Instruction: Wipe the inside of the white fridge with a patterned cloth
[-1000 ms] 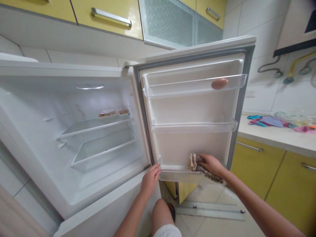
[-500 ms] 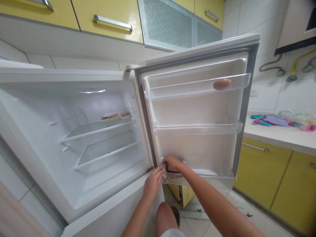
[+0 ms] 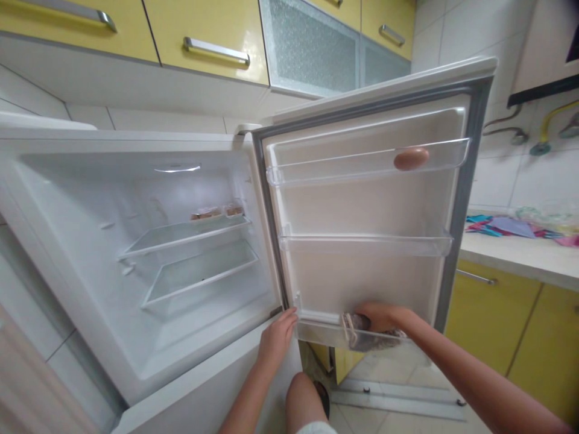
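My right hand (image 3: 380, 317) is down in the lowest door shelf (image 3: 316, 330) of an open fridge, closed on a dark cloth with a light patterned edge (image 3: 357, 331). Part of the cloth shows through the clear shelf front. At the left end of that shelf, my left hand (image 3: 279, 330) rests its fingers against the shelf's corner near the hinge side; its fingertips are partly hard to make out. The fridge door (image 3: 362, 205) stands wide open. A brown egg (image 3: 411, 158) lies in the top door shelf.
Inside the fridge, small packs of food (image 3: 207, 213) sit on the upper glass shelf (image 3: 181, 235). Yellow cabinets (image 3: 212, 36) hang above. On the right, a white counter (image 3: 515, 253) holds colourful cloths (image 3: 511, 226). My knee (image 3: 302, 398) is below the door.
My right hand has moved right along the lowest door shelf with the cloth. My left hand stays at the shelf's left end. The view has shifted slightly.
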### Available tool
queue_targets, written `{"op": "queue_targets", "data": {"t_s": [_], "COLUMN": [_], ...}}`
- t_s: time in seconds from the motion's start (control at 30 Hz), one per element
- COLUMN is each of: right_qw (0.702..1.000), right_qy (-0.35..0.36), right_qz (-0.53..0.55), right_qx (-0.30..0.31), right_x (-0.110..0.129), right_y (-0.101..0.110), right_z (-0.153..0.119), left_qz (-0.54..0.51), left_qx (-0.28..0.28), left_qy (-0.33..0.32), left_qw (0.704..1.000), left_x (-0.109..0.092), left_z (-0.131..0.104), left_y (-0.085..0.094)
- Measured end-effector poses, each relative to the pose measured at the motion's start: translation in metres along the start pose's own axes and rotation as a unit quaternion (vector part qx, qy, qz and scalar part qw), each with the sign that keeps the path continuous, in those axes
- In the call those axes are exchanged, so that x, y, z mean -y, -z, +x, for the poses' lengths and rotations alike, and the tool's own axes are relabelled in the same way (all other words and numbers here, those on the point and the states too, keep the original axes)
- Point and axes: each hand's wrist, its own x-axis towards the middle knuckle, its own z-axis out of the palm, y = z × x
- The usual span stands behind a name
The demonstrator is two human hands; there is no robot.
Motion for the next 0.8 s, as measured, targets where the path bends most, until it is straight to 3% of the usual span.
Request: {"op": "queue_targets", "data": {"t_s": [0.17,0.3,0.47,0.7,0.8], "right_qw": [0.999,0.998,0.996,0.997,0.994], "right_qy": [-0.046,-0.064,-0.064,-0.024,-0.015], "right_qz": [0.006,-0.011,-0.032,-0.004,0.028], "right_qx": [0.007,-0.021,-0.044,-0.078,-0.101], "right_x": [-0.031,-0.030,0.002,0.075,0.098], "right_y": [0.000,-0.002,-0.008,-0.021,-0.029], "right_z": [-0.030,-0.024,0.013,0.089,0.110], "left_qz": [-0.020,-0.030,-0.051,-0.067,-0.062], "left_qx": [-0.007,-0.021,-0.047,-0.050,-0.050], "left_qy": [-0.004,0.004,0.013,0.009,0.011], "left_qw": [1.000,0.999,0.997,0.996,0.997], "left_x": [0.002,0.002,0.006,0.009,0.009], "left_z": [-0.002,-0.003,-0.003,-0.004,-0.005], "left_y": [-0.002,-0.007,-0.015,-0.016,-0.013]}}
